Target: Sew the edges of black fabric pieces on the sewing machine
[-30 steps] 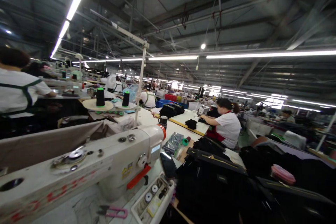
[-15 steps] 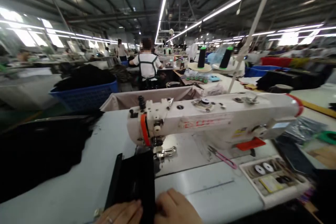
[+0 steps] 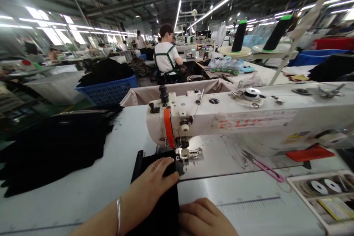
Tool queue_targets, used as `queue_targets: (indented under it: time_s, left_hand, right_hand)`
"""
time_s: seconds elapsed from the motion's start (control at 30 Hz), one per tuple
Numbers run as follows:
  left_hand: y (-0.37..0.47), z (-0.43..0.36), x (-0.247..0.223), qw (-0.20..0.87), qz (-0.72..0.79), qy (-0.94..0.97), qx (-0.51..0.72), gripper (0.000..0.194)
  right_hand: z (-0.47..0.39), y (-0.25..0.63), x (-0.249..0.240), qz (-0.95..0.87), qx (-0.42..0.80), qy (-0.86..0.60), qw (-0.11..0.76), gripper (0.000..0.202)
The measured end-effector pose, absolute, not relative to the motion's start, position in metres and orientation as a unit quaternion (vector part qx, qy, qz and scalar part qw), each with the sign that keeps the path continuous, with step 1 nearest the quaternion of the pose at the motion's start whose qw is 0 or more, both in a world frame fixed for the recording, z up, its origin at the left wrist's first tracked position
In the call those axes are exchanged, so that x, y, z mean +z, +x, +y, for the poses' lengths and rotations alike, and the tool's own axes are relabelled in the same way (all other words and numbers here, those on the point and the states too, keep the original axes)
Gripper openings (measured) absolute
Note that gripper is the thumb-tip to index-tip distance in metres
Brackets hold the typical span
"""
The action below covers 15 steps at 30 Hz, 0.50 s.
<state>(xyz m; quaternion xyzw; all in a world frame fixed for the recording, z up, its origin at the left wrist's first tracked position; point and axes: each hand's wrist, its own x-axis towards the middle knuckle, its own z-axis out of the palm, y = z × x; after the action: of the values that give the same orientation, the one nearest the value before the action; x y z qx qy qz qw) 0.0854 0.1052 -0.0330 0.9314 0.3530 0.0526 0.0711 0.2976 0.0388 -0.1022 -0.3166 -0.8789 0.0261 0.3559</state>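
A black fabric piece [image 3: 167,206] lies on the sewing table, its far end beneath the needle area of a white sewing machine [image 3: 210,118]. My left hand [image 3: 155,179], with a silver bracelet at the wrist, rests flat on the fabric just before the metal presser foot [image 3: 189,153], fingers stretched forward. Lower down, my right hand [image 3: 206,217] has its fingers curled together at the fabric's right edge, pinching it; the fingertips are partly hidden. A dark straight strip [image 3: 137,166] runs along the fabric's left side.
Pink-handled snips [image 3: 265,167] lie right of the needle area. A tray [image 3: 306,201] with bobbins sits at the right edge. Black fabric pieces [image 3: 55,143] are piled at left. Thread cones [image 3: 239,37] stand behind the machine. A blue basket [image 3: 110,90] and a co-worker [image 3: 165,55] are beyond.
My left hand has moved forward along the fabric toward the presser foot. My right hand stays at the right edge. The camera view has shifted closer to the machine.
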Motion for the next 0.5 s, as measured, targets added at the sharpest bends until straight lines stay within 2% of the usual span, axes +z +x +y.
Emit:
queue_targets:
  time_s: [0.1,0.17,0.23,0.5]
  left_hand:
    - [0.073,0.115,-0.039,0.124,0.389,0.908,0.098,0.058]
    - [0.065,0.122,-0.040,0.157,0.401,0.896,0.111,0.059]
    - [0.061,0.127,-0.039,0.175,0.401,0.892,0.113,0.062]
    - [0.065,0.124,-0.029,0.093,0.302,0.948,0.040,0.057]
  right_hand:
    - [0.060,0.302,-0.072,-0.903,0.046,-0.316,0.287,0.026]
    - [0.073,0.304,-0.055,-0.913,0.081,-0.343,0.208,0.042]
    - [0.082,0.304,-0.047,-0.920,0.095,-0.345,0.160,0.047]
    - [0.083,0.299,-0.066,-0.913,0.064,-0.346,0.208,0.043]
